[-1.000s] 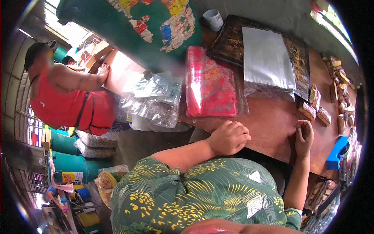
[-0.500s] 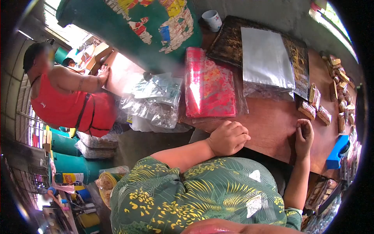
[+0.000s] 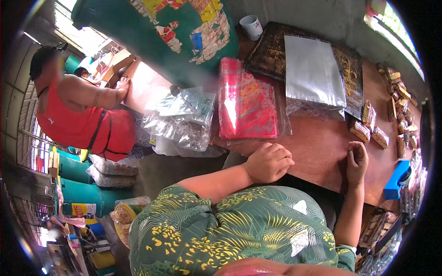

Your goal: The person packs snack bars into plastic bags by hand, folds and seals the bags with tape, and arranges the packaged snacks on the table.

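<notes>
Just beyond your left hand (image 3: 269, 162), a red-patterned packet (image 3: 247, 103) lay by the bench's (image 3: 313, 149) near edge. Your left fingers were folded in; whether they held anything, you couldn't tell. Your right hand (image 3: 357, 163) was half-curled, nothing visible in it, near three wrapped packs (image 3: 360, 130). Silvery bags (image 3: 315, 71) partly covered a dark board (image 3: 271, 50). A green drum (image 3: 156, 43), cut off above, blocked the far edge; its torn labels (image 3: 212, 39) were unreadable.
</notes>
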Demonstrator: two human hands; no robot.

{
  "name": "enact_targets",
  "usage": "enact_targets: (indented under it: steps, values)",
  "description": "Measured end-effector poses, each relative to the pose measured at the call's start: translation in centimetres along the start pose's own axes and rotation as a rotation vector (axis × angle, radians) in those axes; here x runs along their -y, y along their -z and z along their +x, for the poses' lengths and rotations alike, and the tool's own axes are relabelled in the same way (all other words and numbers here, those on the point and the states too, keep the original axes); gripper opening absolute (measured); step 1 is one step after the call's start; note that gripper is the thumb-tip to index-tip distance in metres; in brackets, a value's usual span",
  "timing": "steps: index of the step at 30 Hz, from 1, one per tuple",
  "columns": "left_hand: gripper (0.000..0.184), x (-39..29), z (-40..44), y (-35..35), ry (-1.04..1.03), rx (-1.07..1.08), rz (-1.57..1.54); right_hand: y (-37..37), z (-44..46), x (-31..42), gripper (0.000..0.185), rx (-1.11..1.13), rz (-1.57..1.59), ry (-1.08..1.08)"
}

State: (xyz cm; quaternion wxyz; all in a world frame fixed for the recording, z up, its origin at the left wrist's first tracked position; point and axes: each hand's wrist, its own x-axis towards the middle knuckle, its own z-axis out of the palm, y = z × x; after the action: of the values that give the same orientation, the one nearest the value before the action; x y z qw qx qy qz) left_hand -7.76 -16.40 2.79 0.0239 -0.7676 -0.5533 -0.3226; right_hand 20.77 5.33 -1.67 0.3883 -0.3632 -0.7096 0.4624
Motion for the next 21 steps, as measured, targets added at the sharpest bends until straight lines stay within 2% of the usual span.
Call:
enact_targets:
  steps: [21]
  values:
    - [0.017,0.11,-0.11,-0.18,-0.007,-0.003,0.007,-0.01,0.13,-0.13,0.017,-0.01,-0.012,0.032]
